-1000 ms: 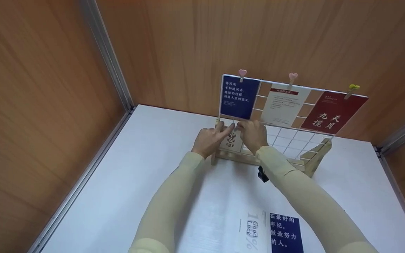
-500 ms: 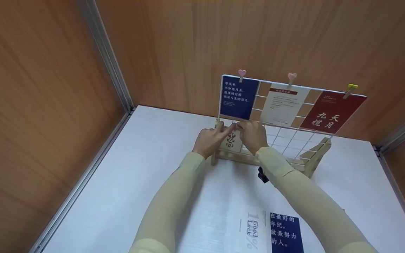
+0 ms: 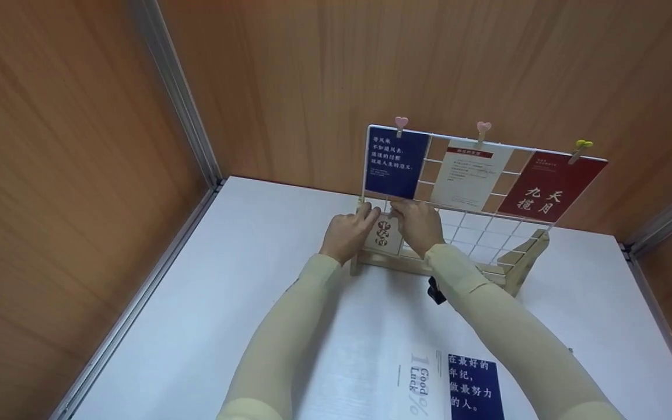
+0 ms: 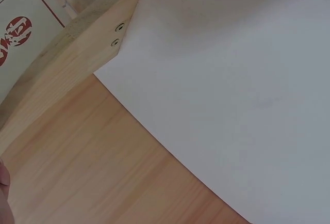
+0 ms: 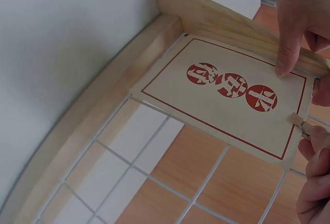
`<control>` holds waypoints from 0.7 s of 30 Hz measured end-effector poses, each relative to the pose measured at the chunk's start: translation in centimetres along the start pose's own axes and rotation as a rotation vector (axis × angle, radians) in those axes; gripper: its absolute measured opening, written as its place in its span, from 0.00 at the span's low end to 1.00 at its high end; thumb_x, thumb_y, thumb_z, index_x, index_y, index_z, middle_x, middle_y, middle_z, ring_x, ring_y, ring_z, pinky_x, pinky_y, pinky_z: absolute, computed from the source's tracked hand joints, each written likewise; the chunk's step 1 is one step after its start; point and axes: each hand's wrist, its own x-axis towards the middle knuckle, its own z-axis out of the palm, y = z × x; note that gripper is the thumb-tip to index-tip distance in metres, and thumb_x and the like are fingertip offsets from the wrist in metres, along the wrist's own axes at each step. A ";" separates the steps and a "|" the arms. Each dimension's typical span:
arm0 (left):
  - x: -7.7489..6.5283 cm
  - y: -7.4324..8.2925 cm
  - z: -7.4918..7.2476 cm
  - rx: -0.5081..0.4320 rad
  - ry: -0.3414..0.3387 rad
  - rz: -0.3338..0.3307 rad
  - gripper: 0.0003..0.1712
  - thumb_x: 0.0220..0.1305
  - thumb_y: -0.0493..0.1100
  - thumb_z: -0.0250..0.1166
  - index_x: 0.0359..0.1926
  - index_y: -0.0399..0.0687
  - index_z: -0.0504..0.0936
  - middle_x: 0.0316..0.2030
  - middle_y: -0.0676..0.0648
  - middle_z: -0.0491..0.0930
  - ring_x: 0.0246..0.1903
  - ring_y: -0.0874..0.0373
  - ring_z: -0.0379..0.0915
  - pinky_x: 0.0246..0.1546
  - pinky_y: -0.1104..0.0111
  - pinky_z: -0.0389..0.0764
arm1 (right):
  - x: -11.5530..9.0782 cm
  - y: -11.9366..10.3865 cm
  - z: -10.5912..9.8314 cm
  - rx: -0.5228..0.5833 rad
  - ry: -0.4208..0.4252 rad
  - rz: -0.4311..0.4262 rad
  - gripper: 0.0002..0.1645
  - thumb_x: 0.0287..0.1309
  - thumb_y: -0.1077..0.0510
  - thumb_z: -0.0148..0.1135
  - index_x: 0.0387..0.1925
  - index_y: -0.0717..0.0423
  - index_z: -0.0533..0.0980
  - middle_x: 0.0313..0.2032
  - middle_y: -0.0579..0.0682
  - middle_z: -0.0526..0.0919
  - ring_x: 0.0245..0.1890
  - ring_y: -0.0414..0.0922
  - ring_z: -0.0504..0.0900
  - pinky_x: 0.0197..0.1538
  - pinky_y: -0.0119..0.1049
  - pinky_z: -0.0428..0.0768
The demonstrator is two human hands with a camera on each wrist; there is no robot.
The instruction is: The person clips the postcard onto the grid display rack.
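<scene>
A cream card [image 3: 384, 236] with a red border and red round characters lies against the lower left of a white wire grid [image 5: 193, 202]. My left hand [image 3: 345, 234] pinches the card near its upper corner; in the right wrist view its thumb [image 5: 289, 59] presses on the printed face. With my right hand [image 3: 420, 223] I grip a small wooden clothespin [image 5: 301, 123], whose tip overlaps the card's top edge. The left wrist view catches part of the card [image 4: 44, 22] and only a sliver of the hand.
Wooden feet [image 3: 525, 262] support the grid. Along its top, heart and yellow clips hold a blue card [image 3: 397, 163], a white card [image 3: 471, 178] and a red card [image 3: 552, 186]. Nearer, a "Good Luck" card [image 3: 420, 385] and another blue card [image 3: 475, 388] lie on the white table.
My left fingers have drawn back left and away from the right fingertips, so more of the cream card's top shows. The right hand stays almost in place.
</scene>
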 end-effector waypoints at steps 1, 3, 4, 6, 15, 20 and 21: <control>0.0 0.0 0.0 -0.007 0.005 -0.005 0.17 0.68 0.34 0.60 0.55 0.50 0.74 0.48 0.49 0.79 0.18 0.62 0.75 0.17 0.71 0.77 | 0.0 0.0 0.0 -0.002 -0.008 0.000 0.07 0.61 0.67 0.65 0.40 0.62 0.85 0.37 0.56 0.88 0.37 0.53 0.87 0.41 0.47 0.84; 0.0 0.0 0.0 -0.021 0.012 -0.015 0.16 0.67 0.34 0.60 0.54 0.49 0.75 0.48 0.49 0.80 0.19 0.61 0.77 0.18 0.71 0.79 | 0.1 0.0 0.2 -0.005 -0.024 0.001 0.08 0.61 0.68 0.64 0.41 0.61 0.85 0.37 0.56 0.88 0.38 0.53 0.87 0.41 0.47 0.84; 0.0 0.1 0.1 -0.028 0.015 -0.020 0.16 0.68 0.34 0.60 0.54 0.49 0.75 0.49 0.48 0.81 0.20 0.61 0.78 0.18 0.71 0.79 | 0.1 0.0 0.2 -0.007 -0.033 0.003 0.08 0.61 0.68 0.64 0.41 0.61 0.85 0.37 0.56 0.88 0.38 0.53 0.87 0.42 0.47 0.84; 0.0 0.1 0.1 -0.046 0.020 -0.031 0.16 0.68 0.33 0.60 0.54 0.49 0.75 0.50 0.47 0.82 0.21 0.60 0.80 0.20 0.70 0.80 | 0.2 0.0 0.3 -0.006 -0.046 0.014 0.09 0.62 0.68 0.63 0.42 0.60 0.85 0.38 0.56 0.88 0.39 0.53 0.86 0.43 0.47 0.84; 0.1 0.3 0.1 -0.054 0.009 -0.052 0.17 0.68 0.32 0.59 0.55 0.50 0.75 0.51 0.47 0.82 0.21 0.61 0.79 0.20 0.71 0.80 | 0.6 -0.3 0.1 0.090 -0.061 0.105 0.08 0.64 0.66 0.63 0.43 0.60 0.83 0.41 0.56 0.87 0.43 0.54 0.86 0.47 0.50 0.82; 0.1 0.3 0.0 -0.063 -0.006 -0.059 0.18 0.68 0.32 0.59 0.56 0.50 0.74 0.51 0.48 0.81 0.20 0.61 0.78 0.20 0.72 0.80 | 0.7 -0.7 0.1 0.116 -0.080 0.188 0.07 0.65 0.62 0.63 0.42 0.61 0.83 0.39 0.56 0.87 0.39 0.53 0.86 0.44 0.51 0.82; 0.1 0.3 0.0 -0.065 -0.009 -0.062 0.18 0.68 0.32 0.59 0.56 0.50 0.74 0.51 0.48 0.81 0.20 0.62 0.78 0.20 0.72 0.80 | 0.7 -0.8 0.1 0.123 -0.076 0.202 0.07 0.66 0.62 0.63 0.41 0.62 0.83 0.38 0.56 0.87 0.39 0.53 0.85 0.44 0.51 0.81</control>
